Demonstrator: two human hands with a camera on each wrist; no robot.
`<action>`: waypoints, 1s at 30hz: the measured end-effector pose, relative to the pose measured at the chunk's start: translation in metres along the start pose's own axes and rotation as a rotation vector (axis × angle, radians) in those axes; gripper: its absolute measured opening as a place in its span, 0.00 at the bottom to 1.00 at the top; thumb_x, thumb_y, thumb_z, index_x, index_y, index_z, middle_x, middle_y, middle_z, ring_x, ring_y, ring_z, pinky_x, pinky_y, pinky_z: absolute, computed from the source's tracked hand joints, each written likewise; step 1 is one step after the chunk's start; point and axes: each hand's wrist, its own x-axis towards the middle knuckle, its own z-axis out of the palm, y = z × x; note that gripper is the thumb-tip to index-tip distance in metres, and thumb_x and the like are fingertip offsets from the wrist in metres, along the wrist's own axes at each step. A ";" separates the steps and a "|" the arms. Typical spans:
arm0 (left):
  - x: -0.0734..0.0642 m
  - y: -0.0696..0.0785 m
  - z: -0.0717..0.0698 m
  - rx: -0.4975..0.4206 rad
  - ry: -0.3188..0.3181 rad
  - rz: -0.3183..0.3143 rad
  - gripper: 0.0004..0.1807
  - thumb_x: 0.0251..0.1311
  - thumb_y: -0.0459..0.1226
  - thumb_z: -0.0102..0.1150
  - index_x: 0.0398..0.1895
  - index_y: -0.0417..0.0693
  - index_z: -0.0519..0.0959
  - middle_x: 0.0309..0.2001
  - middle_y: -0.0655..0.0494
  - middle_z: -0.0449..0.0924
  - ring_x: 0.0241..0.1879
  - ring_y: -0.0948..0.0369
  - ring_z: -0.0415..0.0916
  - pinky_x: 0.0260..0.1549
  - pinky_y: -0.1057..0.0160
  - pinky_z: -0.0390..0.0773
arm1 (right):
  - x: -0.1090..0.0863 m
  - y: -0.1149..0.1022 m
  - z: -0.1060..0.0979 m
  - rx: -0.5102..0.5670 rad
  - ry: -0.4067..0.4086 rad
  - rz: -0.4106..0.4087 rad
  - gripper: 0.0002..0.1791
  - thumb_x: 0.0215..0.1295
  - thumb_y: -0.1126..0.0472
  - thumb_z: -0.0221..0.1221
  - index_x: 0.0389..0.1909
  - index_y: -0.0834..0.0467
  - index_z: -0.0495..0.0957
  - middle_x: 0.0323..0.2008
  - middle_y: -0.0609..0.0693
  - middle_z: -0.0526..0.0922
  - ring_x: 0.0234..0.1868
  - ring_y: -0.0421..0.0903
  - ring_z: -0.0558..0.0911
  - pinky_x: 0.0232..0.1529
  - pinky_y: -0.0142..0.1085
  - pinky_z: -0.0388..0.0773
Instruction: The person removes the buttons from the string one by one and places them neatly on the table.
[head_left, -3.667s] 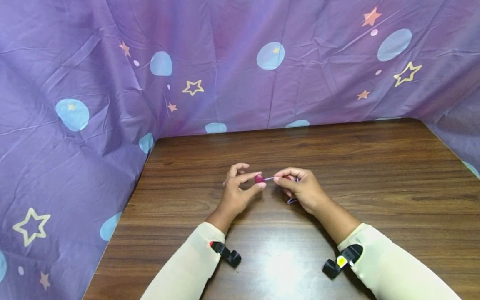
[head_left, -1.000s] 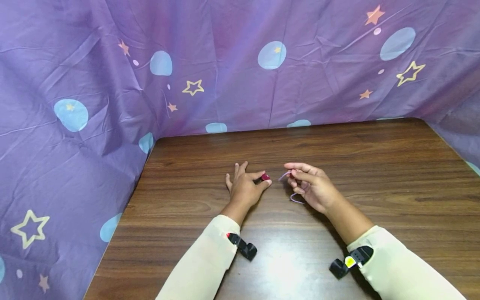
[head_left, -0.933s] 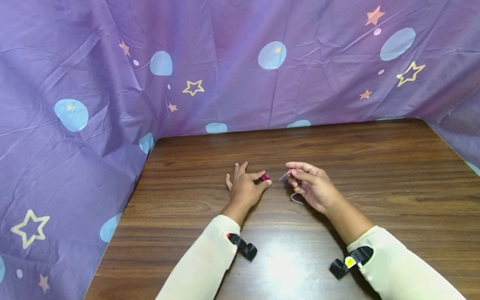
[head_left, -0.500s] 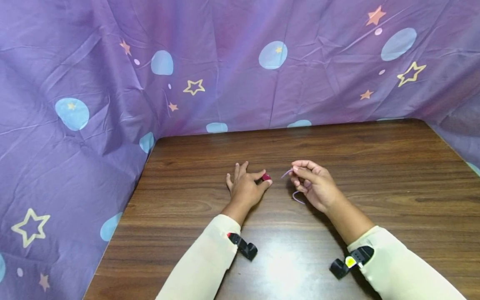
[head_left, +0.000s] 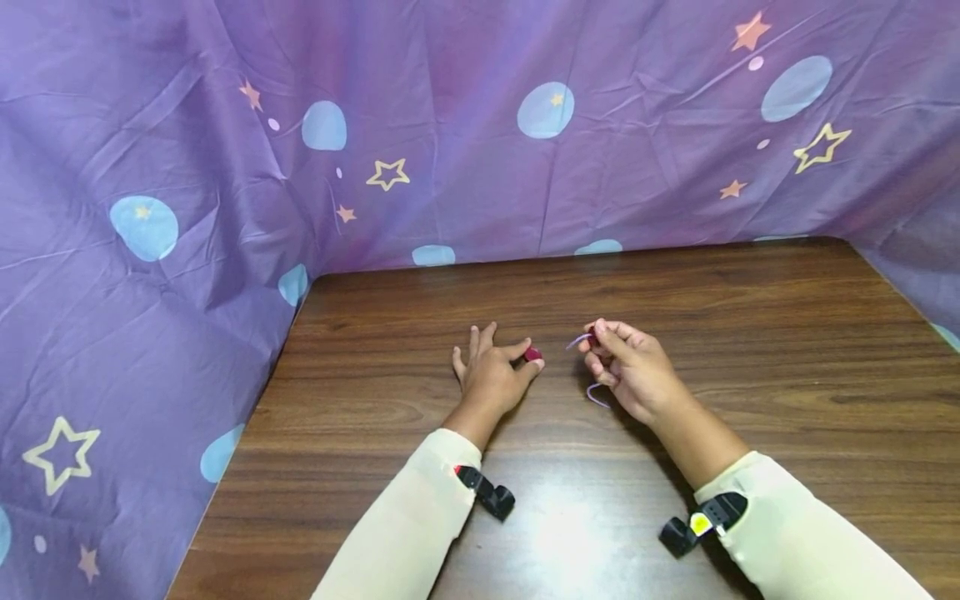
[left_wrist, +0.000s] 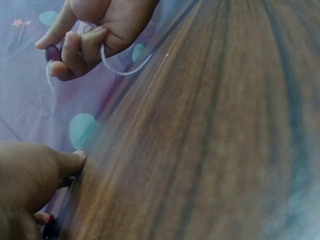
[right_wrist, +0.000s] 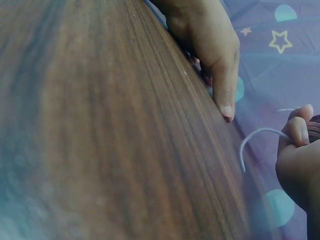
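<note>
Low at the table's middle, my left hand [head_left: 489, 377] pinches a dark red bead [head_left: 532, 354] between thumb and index finger, its other fingers spread on the wood. To the right, my right hand [head_left: 637, 371] is raised, thumb and fingertips pinching a second dark red bead [head_left: 593, 337]. A lavender string [head_left: 577, 341] pokes out leftward from this bead, and its other part loops below the curled fingers. The left wrist view shows the round bead [left_wrist: 52, 54] with the string hanging from it. Ridges mark the bead [right_wrist: 314, 129] in the right wrist view.
Both hands work over a brown wood-grain table [head_left: 375, 400]. A purple cloth [head_left: 465, 167] with stars and blue spots hangs behind it and at the sides. Black camera mounts [head_left: 487, 493] sit on both cream sleeves.
Earlier the string ran between both hands into the left bead; now they are apart. The left hand went down to the table. The right hand shifted right, its bead now at the fingertips.
</note>
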 end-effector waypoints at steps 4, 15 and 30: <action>0.000 -0.001 0.000 -0.004 -0.003 -0.003 0.26 0.70 0.60 0.67 0.69 0.72 0.83 0.88 0.48 0.57 0.90 0.40 0.41 0.84 0.27 0.37 | 0.000 -0.001 0.001 -0.023 0.024 0.016 0.16 0.85 0.48 0.54 0.43 0.52 0.85 0.30 0.43 0.87 0.23 0.36 0.75 0.21 0.24 0.65; 0.000 0.001 -0.001 0.021 -0.014 -0.014 0.26 0.70 0.61 0.67 0.70 0.75 0.82 0.88 0.50 0.56 0.90 0.42 0.41 0.84 0.28 0.39 | 0.001 0.000 -0.001 0.015 0.070 0.015 0.14 0.85 0.58 0.57 0.39 0.51 0.89 0.27 0.42 0.85 0.20 0.34 0.73 0.19 0.21 0.68; 0.000 0.001 -0.002 0.017 -0.027 -0.022 0.28 0.70 0.61 0.68 0.71 0.75 0.81 0.88 0.51 0.56 0.90 0.43 0.40 0.85 0.28 0.39 | 0.001 0.001 0.001 0.002 0.053 0.030 0.13 0.78 0.70 0.62 0.37 0.51 0.90 0.27 0.43 0.87 0.23 0.35 0.79 0.15 0.22 0.65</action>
